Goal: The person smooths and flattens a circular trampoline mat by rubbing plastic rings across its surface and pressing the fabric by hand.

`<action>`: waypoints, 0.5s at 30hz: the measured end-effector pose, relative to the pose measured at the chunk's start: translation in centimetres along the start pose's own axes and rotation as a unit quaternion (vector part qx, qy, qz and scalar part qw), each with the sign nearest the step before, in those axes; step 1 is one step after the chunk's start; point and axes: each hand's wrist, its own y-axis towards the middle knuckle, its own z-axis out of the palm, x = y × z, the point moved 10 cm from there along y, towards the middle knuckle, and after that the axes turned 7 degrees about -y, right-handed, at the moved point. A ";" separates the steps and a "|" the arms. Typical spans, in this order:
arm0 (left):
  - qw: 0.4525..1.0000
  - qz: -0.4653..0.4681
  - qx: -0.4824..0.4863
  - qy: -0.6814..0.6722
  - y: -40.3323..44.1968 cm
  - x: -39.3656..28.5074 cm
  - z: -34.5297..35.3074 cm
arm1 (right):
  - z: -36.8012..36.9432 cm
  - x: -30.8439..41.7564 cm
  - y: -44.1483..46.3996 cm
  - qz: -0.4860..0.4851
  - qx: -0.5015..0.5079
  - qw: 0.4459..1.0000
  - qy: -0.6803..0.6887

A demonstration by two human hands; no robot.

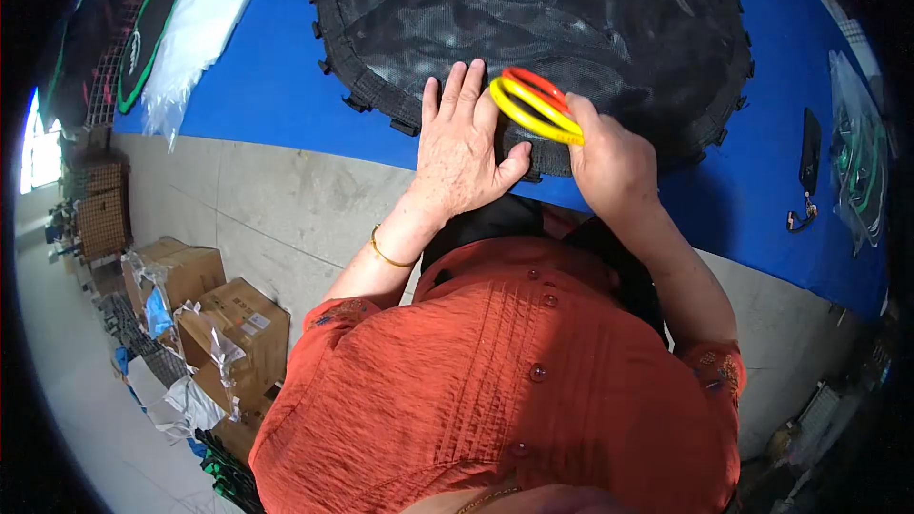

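Note:
My left hand (462,148) lies flat with its fingers stretched out, on the near edge of a round black mesh mat (457,24). Dark tabs stand out around the mat's rim. In my right hand (617,157), closed just to the right, are a yellow loop (519,114) and a red loop (535,82). Both loops stick out leftward over the mat, near my left fingers. My fist hides their other end, so I cannot tell what kind of thing they belong to.
A blue table cover (286,67) lies under the mat. Clear plastic bags (205,19) and a green-edged black piece (143,38) are at the left. At the right lie a black strap (810,152) and a bagged green item (862,167). Cardboard boxes (243,324) stand on the floor.

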 end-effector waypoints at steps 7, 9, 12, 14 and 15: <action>0.999 0.014 0.047 -0.002 0.4 0.2 0.6 | 0.8 2.2 2.7 -0.011 0.024 1.000 0.001; 0.999 0.024 0.029 0.002 0.4 0.0 0.3 | 1.0 2.3 3.7 -0.013 0.004 1.000 0.000; 1.000 0.024 0.009 0.005 0.4 0.0 0.3 | 1.0 2.6 4.3 -0.018 -0.006 1.000 -0.025; 0.999 0.023 0.028 -0.008 0.4 0.0 0.5 | 0.9 3.0 4.0 -0.023 -0.007 0.999 -0.027; 0.999 0.022 0.037 -0.015 0.4 0.1 0.6 | 1.0 3.3 3.7 -0.028 -0.008 0.999 -0.024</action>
